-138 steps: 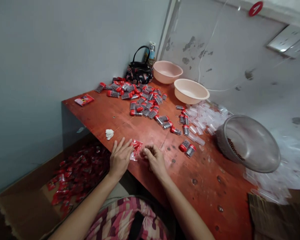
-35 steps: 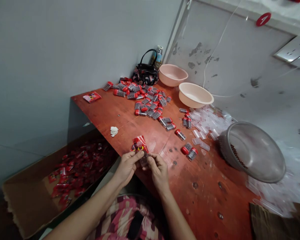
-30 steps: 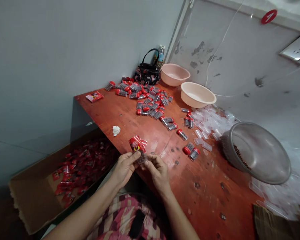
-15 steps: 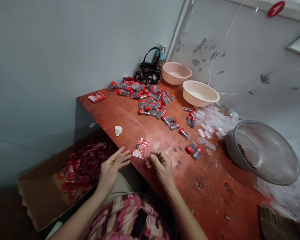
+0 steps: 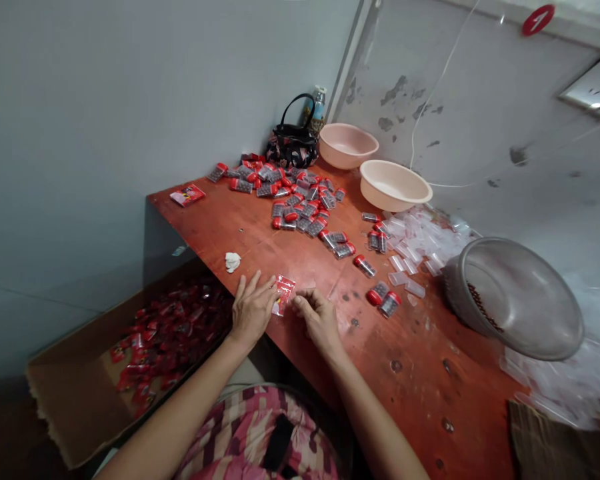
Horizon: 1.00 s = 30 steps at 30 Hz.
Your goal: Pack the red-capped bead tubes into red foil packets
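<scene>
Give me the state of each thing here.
Near packet: lying flat
Left hand: fingers spread, against near packet
Right hand: fingers curled, beside near packet
Jars: capped, filled, mostly lying down
Tubes: uncapped, heaped
Grey basin: holding brown balls
Cream basin: upright
Box: open, holding red packets
Handbag: handle raised
Bottle: upright
White wad: crumpled

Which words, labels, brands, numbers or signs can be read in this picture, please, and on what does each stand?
"1", in white on the red round sign at the upper right.
Red packet between the left hand and right hand: printing too small and blurred to read.
Far-left packet on the table: also unreadable.
Heaped packets in the cardboard box: too small.
</scene>
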Motion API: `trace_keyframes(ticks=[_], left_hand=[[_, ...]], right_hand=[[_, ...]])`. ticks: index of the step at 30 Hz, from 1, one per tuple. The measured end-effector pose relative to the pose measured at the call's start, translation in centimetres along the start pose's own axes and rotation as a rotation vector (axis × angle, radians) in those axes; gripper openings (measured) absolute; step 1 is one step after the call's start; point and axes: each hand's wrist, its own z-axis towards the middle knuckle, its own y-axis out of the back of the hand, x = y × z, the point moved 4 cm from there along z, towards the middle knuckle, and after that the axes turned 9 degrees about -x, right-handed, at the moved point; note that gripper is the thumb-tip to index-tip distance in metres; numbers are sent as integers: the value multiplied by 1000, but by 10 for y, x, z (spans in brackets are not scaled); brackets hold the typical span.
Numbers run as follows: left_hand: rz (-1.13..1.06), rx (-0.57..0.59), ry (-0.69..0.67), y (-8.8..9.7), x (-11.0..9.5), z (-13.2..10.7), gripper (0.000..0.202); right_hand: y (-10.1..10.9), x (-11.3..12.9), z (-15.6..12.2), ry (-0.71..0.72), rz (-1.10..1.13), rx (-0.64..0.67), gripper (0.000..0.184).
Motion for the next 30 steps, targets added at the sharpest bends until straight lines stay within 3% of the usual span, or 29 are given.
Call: trace_keyframes(ticks=[2, 6, 8, 12, 17, 21, 24, 27, 30], left_hand=[[83, 22, -80, 0, 0, 0, 20], [467, 155, -395, -2, -2, -3, 25], [598, 153, -485, -3, -1, -4, 25], [640, 88, -531, -3, 4, -3, 22], [442, 24, -500, -2, 3, -6, 23], [228, 49, -320, 3, -7, -8, 32], [50, 88, 14, 7, -9, -4, 46], [-137, 252, 367, 2, -5, -3, 35], [-240, 347, 559, -2, -2, -4, 27]], right_hand=[[-2, 1, 4, 33, -23, -4, 16], [-1, 1, 2, 68, -38, -9, 18], [0, -2, 1, 65, -34, -4, 18], [-2, -10, 7, 26, -1, -20, 18], [-14, -18, 20, -86, 174, -58, 26], [-17, -15, 27, -135, 304, -59, 24], [-15, -10, 30, -180, 353, -45, 24], [-16, -4, 34, -211, 380, -12, 27], [-22, -4, 35, -206, 366, -11, 28]])
